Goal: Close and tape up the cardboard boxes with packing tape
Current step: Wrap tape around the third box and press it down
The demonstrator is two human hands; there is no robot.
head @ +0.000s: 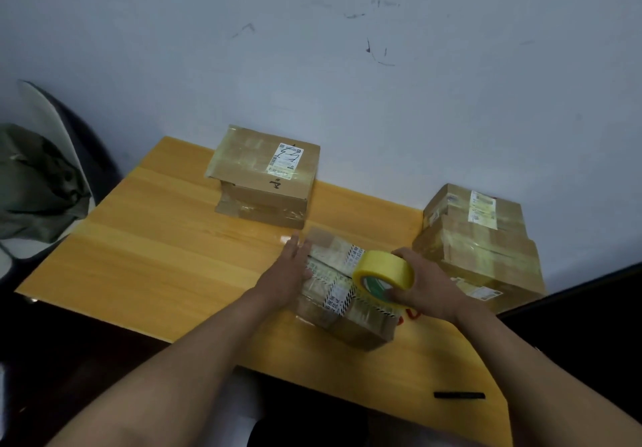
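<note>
the left hand (290,269) lies flat with straight fingers on the left top of the small cardboard box (342,293), which sits near the middle of the wooden table (166,255). the right hand (422,285) grips the yellow tape roll (384,274) on the box's right edge; a strip seems to run from it, though that is blurred. a taped box (265,174) stands far, stacked boxes (479,241) to the right, a black pen (459,395) near.

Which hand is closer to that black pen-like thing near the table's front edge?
Right. The right hand grips the tape roll above the black object; the left hand lies farther left.
</note>
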